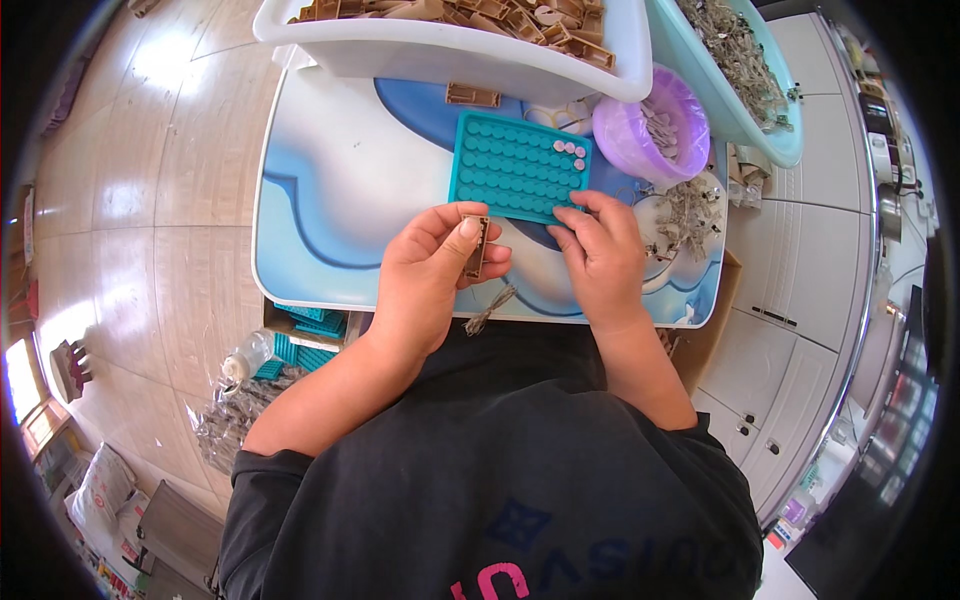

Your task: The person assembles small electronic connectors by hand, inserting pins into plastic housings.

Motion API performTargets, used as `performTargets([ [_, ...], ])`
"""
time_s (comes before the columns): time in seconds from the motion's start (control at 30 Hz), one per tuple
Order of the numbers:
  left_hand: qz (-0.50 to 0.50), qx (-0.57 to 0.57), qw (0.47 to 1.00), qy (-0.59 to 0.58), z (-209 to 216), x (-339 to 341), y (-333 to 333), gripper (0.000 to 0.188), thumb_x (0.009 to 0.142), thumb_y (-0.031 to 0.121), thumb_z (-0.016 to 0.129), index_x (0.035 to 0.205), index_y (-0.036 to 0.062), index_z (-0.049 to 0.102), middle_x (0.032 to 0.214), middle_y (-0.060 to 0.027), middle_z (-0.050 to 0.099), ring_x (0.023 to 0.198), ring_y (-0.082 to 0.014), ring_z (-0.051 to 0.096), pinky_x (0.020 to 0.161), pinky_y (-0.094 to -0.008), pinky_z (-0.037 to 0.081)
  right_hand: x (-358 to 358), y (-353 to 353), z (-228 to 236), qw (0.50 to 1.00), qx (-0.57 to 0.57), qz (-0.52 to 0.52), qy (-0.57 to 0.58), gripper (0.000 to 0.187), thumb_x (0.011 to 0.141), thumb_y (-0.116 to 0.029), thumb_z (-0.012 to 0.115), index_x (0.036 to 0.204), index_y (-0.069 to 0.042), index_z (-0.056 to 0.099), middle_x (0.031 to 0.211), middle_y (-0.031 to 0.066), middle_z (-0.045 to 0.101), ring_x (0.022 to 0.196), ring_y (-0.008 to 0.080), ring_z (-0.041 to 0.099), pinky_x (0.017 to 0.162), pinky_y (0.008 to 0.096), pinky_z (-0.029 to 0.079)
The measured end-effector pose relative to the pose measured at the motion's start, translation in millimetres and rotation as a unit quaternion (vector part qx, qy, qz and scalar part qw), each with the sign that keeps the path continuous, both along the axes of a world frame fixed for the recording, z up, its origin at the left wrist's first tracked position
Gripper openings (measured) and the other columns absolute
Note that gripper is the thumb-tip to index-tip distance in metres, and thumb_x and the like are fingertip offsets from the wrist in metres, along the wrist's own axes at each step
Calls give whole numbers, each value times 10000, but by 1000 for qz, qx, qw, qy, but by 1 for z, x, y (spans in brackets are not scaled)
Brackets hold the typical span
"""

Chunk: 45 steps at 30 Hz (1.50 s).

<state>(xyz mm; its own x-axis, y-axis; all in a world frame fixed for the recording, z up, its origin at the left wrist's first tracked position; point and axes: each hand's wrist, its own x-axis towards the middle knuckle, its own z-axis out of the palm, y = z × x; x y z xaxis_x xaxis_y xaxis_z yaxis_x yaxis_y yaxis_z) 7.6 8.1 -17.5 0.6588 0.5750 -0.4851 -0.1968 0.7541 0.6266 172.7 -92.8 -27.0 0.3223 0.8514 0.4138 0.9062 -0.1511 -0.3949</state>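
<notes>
My left hand (425, 270) is closed around a narrow brown plastic casing (477, 250), held upright with the thumb along its near face. Just below those fingers is a small bundle of thin grey wires (490, 310) by the table's near edge; whether it joins the casing is unclear. My right hand (608, 255) is at the lower right corner of a teal tray (515, 165) with rows of round hollows. Its thumb and fingers are curled inward, and anything between them is too small to make out. Several pale pinkish round pieces (570, 149) lie in the tray's upper right hollows.
A white tub (450, 50) of brown casings stands at the table's far edge, one casing (472, 95) lying before it. To the right are a purple lined bin (655, 125), a light-green tub (785, 140) of wired parts and a tangled wire pile (685, 215). White cabinets (800, 240) stand beyond.
</notes>
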Motion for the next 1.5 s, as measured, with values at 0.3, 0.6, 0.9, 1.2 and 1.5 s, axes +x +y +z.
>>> performTargets([
  [0.3, -9, -7, 1000, 8, -2, 4, -2, 193, 943, 128, 473, 1080, -3, 508, 963, -105, 596, 818, -183, 617, 766, -318, 520, 0, 3, 3, 999, -8, 43, -27, 237, 619, -59, 726, 839, -69, 639, 958, 66, 588, 824, 269, 559, 699, 364, 462],
  [0.6, -14, 0, 1000, -15, -8, -1, 0, 185, 954, 129, 440, 1087, 20, 509, 925, -93, 593, 802, -182, 623, 771, -328, 522, 35, 46, 74, 993, 113, -7, -28, 141, 725, -75, 687, 851, -57, 626, 805, 102, 599, 751, 278, 564, 666, 354, 443],
  [0.9, -32, 21, 999, 4, -3, 3, 0, 186, 948, 125, 459, 1097, 27, 511, 942, -88, 592, 811, -176, 619, 767, -320, 522, 99, 140, 98, 998, 13, 11, -62, 182, 849, -170, 582, 979, -54, 633, 933, 71, 638, 837, 216, 613, 722, 322, 474],
  [1.2, -61, 38, 997, -2, -3, 1, 1, 190, 942, 97, 457, 1111, 21, 498, 960, -96, 591, 829, -182, 620, 778, -325, 525, 109, 199, 82, 985, 95, 94, -112, 370, 858, -269, 576, 1117, -6, 543, 1083, 181, 547, 1031, 340, 527, 874, 406, 422],
  [1.5, -98, 13, 995, -31, -2, -3, 8, 183, 947, 62, 438, 1110, -12, 474, 962, -97, 580, 844, -174, 606, 782, -311, 520, 56, 196, 90, 971, -130, 200, -26, 470, 829, -402, 578, 1199, -114, 549, 1308, 196, 427, 1166, 374, 441, 990, 408, 358],
])
